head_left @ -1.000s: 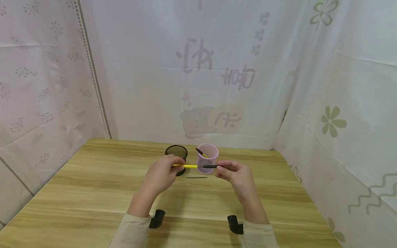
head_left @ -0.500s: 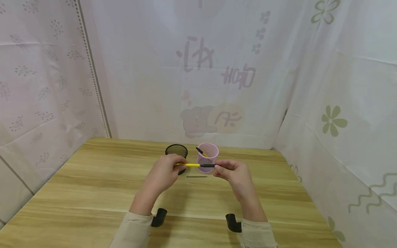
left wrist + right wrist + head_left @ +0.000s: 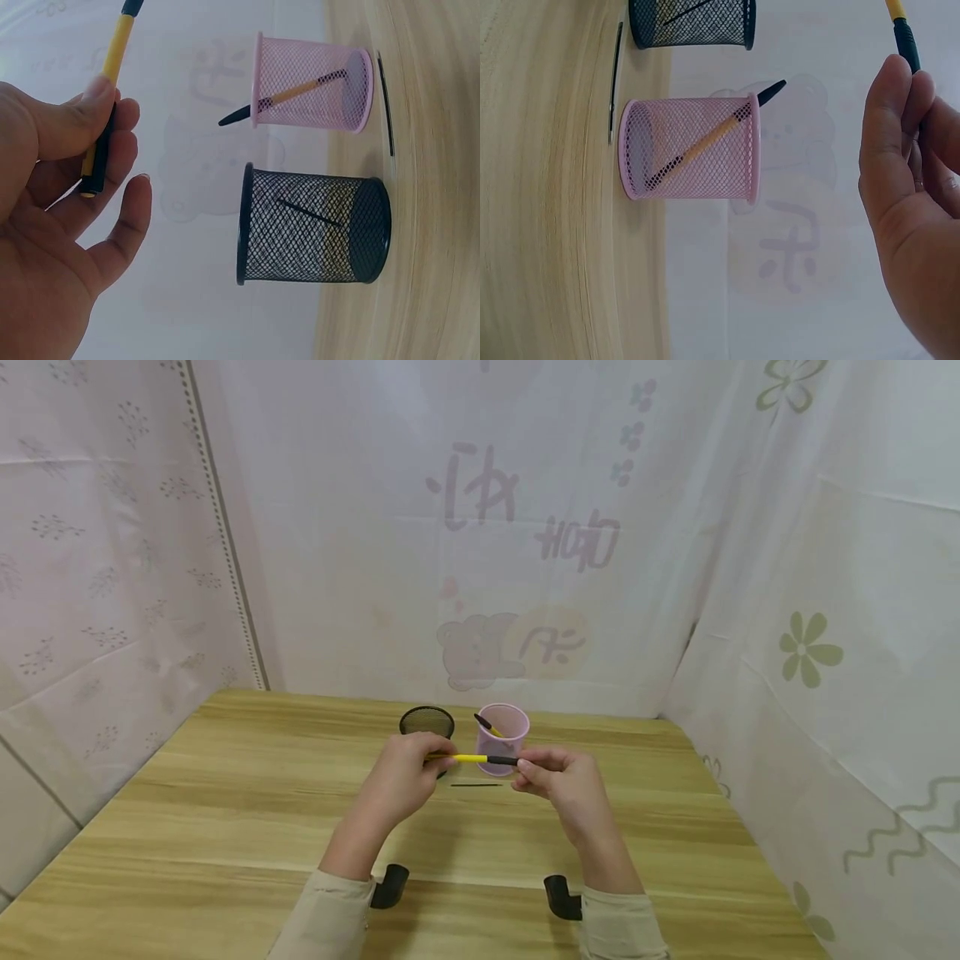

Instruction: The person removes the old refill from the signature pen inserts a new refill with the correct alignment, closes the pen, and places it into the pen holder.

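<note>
A yellow ballpoint pen with a black front section (image 3: 471, 758) is held level above the table between both hands. My left hand (image 3: 408, 774) pinches its yellow barrel between thumb and fingers; the black clip end shows under the thumb in the left wrist view. At the other end my right hand (image 3: 562, 783) pinches the black section (image 3: 906, 43), whose tip is hidden by the fingers. Yellow and black parts meet with no gap showing. Behind the hands stands a pink mesh pen holder (image 3: 315, 60) with another yellow and black pen (image 3: 294, 91) leaning in it.
Left of the pink holder stands a black mesh pen holder (image 3: 251, 225), with a thin dark stick (image 3: 309, 212) inside it. A thin black pen refill (image 3: 476, 785) lies on the wooden table (image 3: 225, 827) in front of the holders. Printed cloth (image 3: 337, 568) hangs behind.
The black section and yellow barrel have come together, covering the thin refill that showed between them a second ago. My right hand has moved slightly left, my left slightly right.
</note>
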Action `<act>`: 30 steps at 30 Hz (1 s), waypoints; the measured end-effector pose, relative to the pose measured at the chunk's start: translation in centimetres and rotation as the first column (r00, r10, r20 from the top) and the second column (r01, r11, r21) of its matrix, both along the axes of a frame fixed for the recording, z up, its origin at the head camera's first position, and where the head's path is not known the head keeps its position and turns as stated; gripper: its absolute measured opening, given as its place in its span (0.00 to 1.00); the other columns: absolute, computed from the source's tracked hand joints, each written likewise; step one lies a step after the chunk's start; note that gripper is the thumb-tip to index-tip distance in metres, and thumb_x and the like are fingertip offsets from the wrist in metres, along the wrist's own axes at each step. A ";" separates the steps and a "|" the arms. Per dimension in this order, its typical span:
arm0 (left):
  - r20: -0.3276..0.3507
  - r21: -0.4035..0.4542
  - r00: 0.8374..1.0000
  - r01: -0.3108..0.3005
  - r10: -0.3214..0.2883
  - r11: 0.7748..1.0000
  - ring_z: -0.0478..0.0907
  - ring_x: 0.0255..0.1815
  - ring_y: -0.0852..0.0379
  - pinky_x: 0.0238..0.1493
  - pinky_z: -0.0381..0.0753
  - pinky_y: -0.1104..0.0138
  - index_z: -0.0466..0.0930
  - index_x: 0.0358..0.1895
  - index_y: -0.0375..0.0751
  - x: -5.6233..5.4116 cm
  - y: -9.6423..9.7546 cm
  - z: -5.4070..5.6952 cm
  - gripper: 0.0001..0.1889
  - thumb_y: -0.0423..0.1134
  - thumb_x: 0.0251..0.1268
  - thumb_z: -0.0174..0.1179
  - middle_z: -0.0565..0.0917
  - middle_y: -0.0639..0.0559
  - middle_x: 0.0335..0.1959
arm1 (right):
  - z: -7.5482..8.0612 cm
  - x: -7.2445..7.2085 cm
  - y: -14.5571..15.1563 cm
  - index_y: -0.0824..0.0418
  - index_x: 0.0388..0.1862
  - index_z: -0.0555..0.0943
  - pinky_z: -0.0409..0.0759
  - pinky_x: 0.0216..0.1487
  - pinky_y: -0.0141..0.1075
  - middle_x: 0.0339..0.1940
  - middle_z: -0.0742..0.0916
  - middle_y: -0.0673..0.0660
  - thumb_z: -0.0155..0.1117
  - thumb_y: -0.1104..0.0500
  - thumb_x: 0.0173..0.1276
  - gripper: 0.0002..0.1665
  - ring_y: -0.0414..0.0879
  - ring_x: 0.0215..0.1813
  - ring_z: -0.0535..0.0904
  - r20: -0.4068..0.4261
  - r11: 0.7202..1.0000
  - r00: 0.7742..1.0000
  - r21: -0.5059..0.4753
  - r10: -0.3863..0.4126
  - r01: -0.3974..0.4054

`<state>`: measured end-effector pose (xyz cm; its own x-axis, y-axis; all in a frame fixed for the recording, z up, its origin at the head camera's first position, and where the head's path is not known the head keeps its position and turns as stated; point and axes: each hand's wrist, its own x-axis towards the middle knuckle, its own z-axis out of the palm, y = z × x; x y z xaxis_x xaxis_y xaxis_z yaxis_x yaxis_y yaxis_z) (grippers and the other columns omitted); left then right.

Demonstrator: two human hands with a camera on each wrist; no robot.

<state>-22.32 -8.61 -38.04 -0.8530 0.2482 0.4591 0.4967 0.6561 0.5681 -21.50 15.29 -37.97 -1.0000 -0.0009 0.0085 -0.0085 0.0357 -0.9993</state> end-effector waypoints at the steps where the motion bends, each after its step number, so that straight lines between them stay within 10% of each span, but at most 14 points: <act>1: -0.001 0.002 1.000 0.000 0.000 1.000 0.88 0.38 0.55 0.41 0.88 0.62 0.92 0.41 0.41 0.0 0.0 0.0 0.03 0.31 0.67 0.72 0.92 0.50 0.38 | 0.0 0.0 0.0 0.79 0.52 0.85 0.91 0.46 0.35 0.36 0.91 0.57 0.68 0.70 0.74 0.13 0.44 0.35 0.88 -0.003 1.000 1.000 -0.001 0.003 -0.003; 30: 0.017 0.047 0.999 0.033 -0.033 0.998 0.88 0.41 0.57 0.44 0.88 0.62 0.92 0.43 0.43 0.2 -0.5 -0.2 0.05 0.34 0.66 0.73 0.92 0.52 0.40 | -0.3 0.3 -0.5 0.70 0.32 0.85 0.85 0.30 0.33 0.23 0.84 0.52 0.63 0.49 0.82 0.27 0.41 0.22 0.76 0.049 0.991 0.999 0.136 -0.018 0.011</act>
<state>-22.08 -9.15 -38.22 -0.8528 0.2547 0.4559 0.5072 0.6118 0.6070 -21.25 14.82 -38.30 -0.9990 0.0161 -0.0405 0.0427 0.1706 -0.9844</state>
